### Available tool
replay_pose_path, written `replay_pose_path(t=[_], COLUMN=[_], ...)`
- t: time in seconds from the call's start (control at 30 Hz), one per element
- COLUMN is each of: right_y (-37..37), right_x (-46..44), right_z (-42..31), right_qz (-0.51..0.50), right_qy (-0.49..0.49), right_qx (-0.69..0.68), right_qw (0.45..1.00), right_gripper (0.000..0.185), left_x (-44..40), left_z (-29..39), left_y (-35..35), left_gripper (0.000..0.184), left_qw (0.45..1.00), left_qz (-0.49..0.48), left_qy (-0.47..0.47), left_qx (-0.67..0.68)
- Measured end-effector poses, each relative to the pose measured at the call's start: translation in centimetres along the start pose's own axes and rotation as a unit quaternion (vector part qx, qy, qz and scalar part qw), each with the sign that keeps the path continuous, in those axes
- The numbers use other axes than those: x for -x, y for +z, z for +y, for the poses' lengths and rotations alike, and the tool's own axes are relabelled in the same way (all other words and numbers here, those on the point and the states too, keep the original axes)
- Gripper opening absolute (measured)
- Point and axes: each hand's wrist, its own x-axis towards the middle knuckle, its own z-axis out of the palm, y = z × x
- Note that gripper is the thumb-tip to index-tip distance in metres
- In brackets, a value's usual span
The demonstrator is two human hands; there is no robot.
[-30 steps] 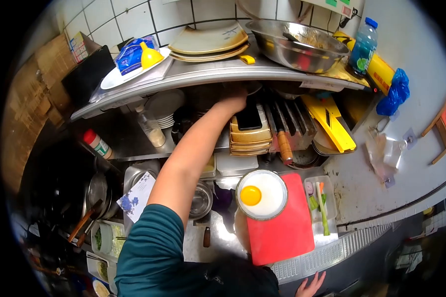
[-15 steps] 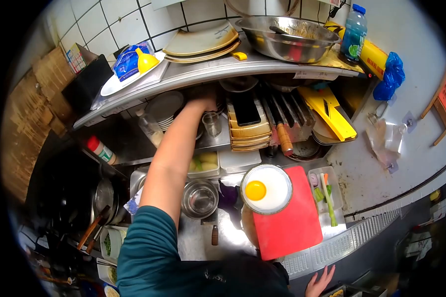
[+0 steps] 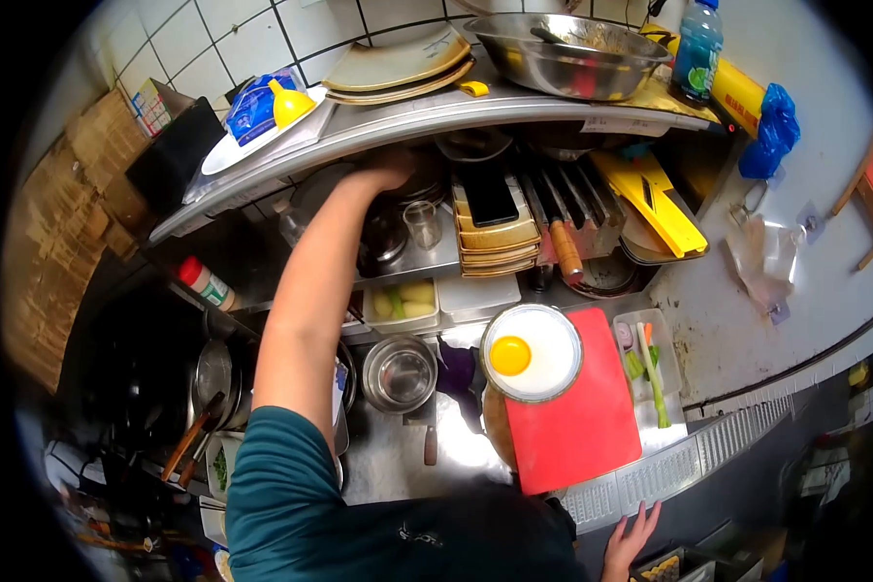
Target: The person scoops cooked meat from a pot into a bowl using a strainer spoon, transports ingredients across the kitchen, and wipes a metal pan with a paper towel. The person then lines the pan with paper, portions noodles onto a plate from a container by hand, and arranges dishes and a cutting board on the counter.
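My left hand [image 3: 386, 173] reaches deep under the upper steel shelf [image 3: 514, 124]; its fingers are in shadow, and what they touch is hidden. Just in front of it stand a clear glass [image 3: 422, 225] and dark metal bowls [image 3: 384, 238]. My right hand [image 3: 632, 535] is low at the right, fingers spread and holding nothing, near the edge of the steel counter [image 3: 655, 485]. A bowl of white contents with an egg yolk [image 3: 510, 356] rests partly on a red cutting board [image 3: 577, 417].
Stacked rectangular plates [image 3: 500, 242] carry a black phone. Beside them are knives with a wooden handle [image 3: 565, 250] and a yellow slicer [image 3: 662, 218]. A metal bowl [image 3: 401, 374] and a cleaver [image 3: 431, 444] lie on the counter. Cut vegetables [image 3: 655, 378] fill a tray at right.
My left hand has moved leftward along the lower shelf, uncovering the glass and dark bowls. My right hand stays low at the right with its fingers spread. The view has shifted slightly.
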Motion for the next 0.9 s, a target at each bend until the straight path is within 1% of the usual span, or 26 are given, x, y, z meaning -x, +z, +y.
replay_pose_path(t=[0.07, 0.13, 0.2, 0.4, 0.47, 0.6, 0.63, 0.7, 0.73, 0.77, 0.8, 0.87, 0.9], right_y=[0.4, 0.3, 0.0, -0.7, -0.8, -1.8, -1.9, -2.8, -3.3, -4.0, -4.8, -6.2, -6.6], right_x=[-0.2, -0.9, -1.7, -2.2, -1.9, -0.4, 0.2, 0.9, 1.3, 1.7, 2.0, 3.0, 3.6], right_z=[0.7, 0.3, -0.1, -0.5, -0.2, -0.1, 0.1, -0.1, -0.2, -0.3, -0.3, -0.2, 0.3], right_qz=[-0.006, -0.002, 0.000, 0.002, 0.008, 0.014, 0.024, 0.028, 0.031, 0.032, 0.031, 0.033, 0.036], right_qy=[-0.003, -0.005, -0.015, -0.005, -0.007, 0.009, 0.011, 0.016, 0.023, 0.030, 0.037, 0.059, 0.065], right_qx=[0.008, -0.002, -0.006, -0.011, -0.012, -0.006, -0.010, -0.011, -0.011, -0.005, 0.001, 0.020, 0.025], right_qw=[1.000, 1.000, 1.000, 1.000, 1.000, 1.000, 1.000, 0.999, 0.999, 0.999, 0.999, 0.998, 0.997], right_gripper=[0.055, 0.053, 0.053, 0.049, 0.050, 0.050, 0.051, 0.051, 0.051, 0.051, 0.051, 0.049, 0.051], left_x=[1.5, 3.3, 3.9, 6.0, 6.5, 7.5, 8.2, 9.9, 10.6, 11.4, 12.9, 16.4, 18.2], left_z=[-0.9, 0.0, -0.7, 2.4, 3.1, 6.5, 8.3, 12.4, 14.2, 16.1, 18.9, 23.9, 26.0], left_y=[-0.9, -2.8, -1.9, -4.6, -5.2, -7.6, -9.0, -11.3, -11.7, -11.5, -12.1, -13.2, -13.1], left_gripper=[0.032, 0.032, 0.033, 0.034, 0.034, 0.034, 0.029, 0.025, 0.023, 0.022, 0.025, 0.035, 0.037], left_qw=[0.998, 0.998, 0.999, 0.999, 0.999, 0.998, 0.999, 0.996, 0.991, 0.968, 0.922, 0.868, 0.852], left_qz=[-0.032, -0.062, -0.024, -0.031, -0.018, -0.006, -0.006, 0.040, 0.086, 0.190, 0.301, 0.363, 0.352], left_qy=[0.043, 0.018, 0.027, 0.011, 0.004, 0.036, 0.036, 0.073, 0.100, 0.153, 0.217, 0.298, 0.338], left_qx=[-0.016, -0.003, 0.009, 0.033, 0.049, 0.047, 0.024, -0.021, -0.015, 0.056, 0.107, 0.162, 0.191])
